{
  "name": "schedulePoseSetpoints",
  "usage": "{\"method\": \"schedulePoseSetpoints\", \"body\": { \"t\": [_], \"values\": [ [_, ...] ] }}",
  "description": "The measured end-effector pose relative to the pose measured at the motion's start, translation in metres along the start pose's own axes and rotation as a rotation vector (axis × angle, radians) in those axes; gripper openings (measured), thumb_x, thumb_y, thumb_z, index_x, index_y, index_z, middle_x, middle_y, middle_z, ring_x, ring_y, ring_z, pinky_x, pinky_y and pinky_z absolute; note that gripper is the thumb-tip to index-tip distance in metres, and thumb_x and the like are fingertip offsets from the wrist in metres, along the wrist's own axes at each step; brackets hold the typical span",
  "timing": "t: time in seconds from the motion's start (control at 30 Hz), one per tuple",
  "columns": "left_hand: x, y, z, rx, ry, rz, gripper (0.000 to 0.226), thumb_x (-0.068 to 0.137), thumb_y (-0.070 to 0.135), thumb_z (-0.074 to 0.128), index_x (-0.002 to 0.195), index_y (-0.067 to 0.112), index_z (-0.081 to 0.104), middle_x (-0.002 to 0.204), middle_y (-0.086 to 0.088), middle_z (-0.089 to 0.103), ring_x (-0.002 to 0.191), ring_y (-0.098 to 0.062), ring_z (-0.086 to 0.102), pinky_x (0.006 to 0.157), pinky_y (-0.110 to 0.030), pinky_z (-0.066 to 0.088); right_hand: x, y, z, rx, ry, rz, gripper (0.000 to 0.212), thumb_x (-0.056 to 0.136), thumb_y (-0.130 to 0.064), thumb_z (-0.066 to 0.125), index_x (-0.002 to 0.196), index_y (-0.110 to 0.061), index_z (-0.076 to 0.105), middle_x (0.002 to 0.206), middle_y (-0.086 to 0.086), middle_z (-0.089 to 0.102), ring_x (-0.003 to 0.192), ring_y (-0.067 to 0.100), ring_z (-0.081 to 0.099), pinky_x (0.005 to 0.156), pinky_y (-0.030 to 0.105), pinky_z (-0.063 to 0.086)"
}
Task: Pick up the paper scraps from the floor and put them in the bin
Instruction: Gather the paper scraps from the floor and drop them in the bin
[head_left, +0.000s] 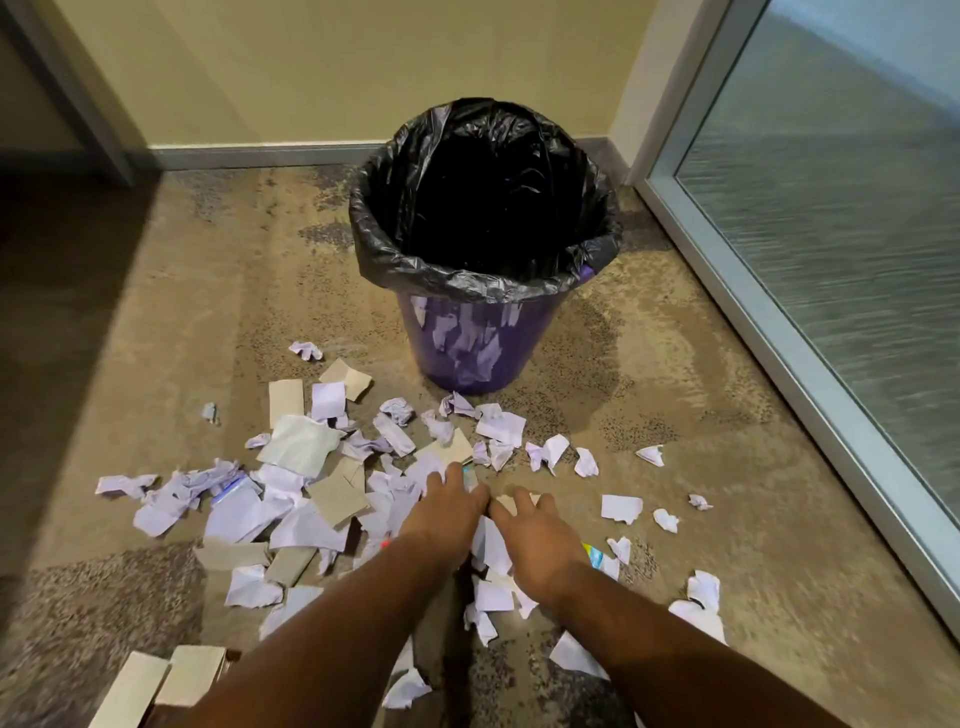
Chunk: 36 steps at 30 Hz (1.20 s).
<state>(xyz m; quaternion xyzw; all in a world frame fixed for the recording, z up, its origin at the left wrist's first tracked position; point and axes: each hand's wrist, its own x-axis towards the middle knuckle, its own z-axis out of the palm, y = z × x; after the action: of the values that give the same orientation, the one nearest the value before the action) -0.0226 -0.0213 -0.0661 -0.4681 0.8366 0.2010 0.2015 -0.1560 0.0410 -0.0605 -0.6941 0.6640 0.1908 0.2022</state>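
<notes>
Dozens of torn white and pale lilac paper scraps (291, 519) lie strewn over the mottled brown carpet floor (675, 395) in front of me, mixed with flat grey-brown cardboard pieces (337, 493), thickest to my left and thinning out toward the right. Both my bare arms reach forward and down into the middle of the mess. My left hand (449, 506) lies palm down with its fingers fairly straight and close together, the tips resting among the scraps beside a tan cardboard piece (447, 449); I cannot see anything gripped in it. My right hand (537, 540) sits just beside it, thumb sides nearly touching, fingers spread and slightly bent over a small pale scrap (506, 501) at its fingertips, and whether it pinches that scrap I cannot tell. A white folded sheet (488, 545) shows in the gap between my two hands. Beyond the litter stands the round purple plastic bin (467, 343), upright and lined with a crinkled black bag (415, 260) folded over its rim, close to the corner where the cream wall (311, 67) meets a frosted glass panel (831, 208) in a pale metal frame.
</notes>
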Motion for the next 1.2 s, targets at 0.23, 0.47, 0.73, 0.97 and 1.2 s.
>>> {"method": "schedulePoseSetpoints", "body": {
  "t": [0.23,0.47,0.73,0.97,1.2],
  "values": [
    [-0.002,0.001,-0.011,-0.13,0.042,0.061,0.042,0.078,0.008,0.081,0.116,0.016,0.064,0.121,-0.011,0.049,0.103,-0.03,0.06,0.086,-0.04,0.054,-0.008,0.007,-0.006,0.072,0.077,-0.069,0.07,0.087,0.007,0.05,0.149,-0.022,0.039,0.143,0.011,0.045,0.126,0.036,0.044,0.097,0.042,0.044],
    [-0.006,-0.001,-0.049,-0.154,0.176,0.081,0.021,0.092,0.011,0.067,0.112,0.014,0.074,0.112,-0.011,0.063,0.099,-0.027,0.062,0.076,-0.027,0.044,-0.009,0.008,-0.03,0.333,0.247,-0.02,0.037,0.076,-0.002,0.066,0.11,-0.018,0.064,0.107,0.009,0.068,0.1,0.033,0.065,0.072,0.033,0.042],
    [-0.047,-0.001,-0.15,-0.167,0.294,0.125,0.012,0.085,0.01,0.068,0.091,0.01,0.078,0.079,-0.015,0.069,0.065,-0.03,0.053,0.059,-0.03,0.037,-0.036,-0.001,-0.107,0.672,0.484,0.067,0.039,0.078,-0.003,0.064,0.107,-0.027,0.076,0.102,0.001,0.077,0.094,0.026,0.068,0.08,0.037,0.054],
    [-0.09,0.003,-0.248,-0.314,0.578,0.047,0.012,0.087,0.017,0.075,0.084,0.029,0.077,0.077,0.005,0.069,0.066,-0.009,0.061,0.05,-0.018,0.042,-0.08,-0.004,-0.214,0.84,0.718,0.048,0.043,0.086,-0.002,0.064,0.11,-0.037,0.075,0.085,-0.008,0.074,0.075,0.014,0.066,0.06,0.034,0.054],
    [-0.048,-0.011,-0.315,-0.731,1.208,-0.042,0.017,0.093,0.029,0.071,0.105,0.019,0.076,0.093,0.007,0.07,0.069,-0.002,0.06,0.047,-0.003,0.036,-0.041,0.004,-0.305,1.435,0.877,0.082,0.036,0.085,0.006,0.062,0.086,-0.029,0.068,0.088,-0.008,0.069,0.082,0.02,0.072,0.063,0.04,0.064]
  ]
}}
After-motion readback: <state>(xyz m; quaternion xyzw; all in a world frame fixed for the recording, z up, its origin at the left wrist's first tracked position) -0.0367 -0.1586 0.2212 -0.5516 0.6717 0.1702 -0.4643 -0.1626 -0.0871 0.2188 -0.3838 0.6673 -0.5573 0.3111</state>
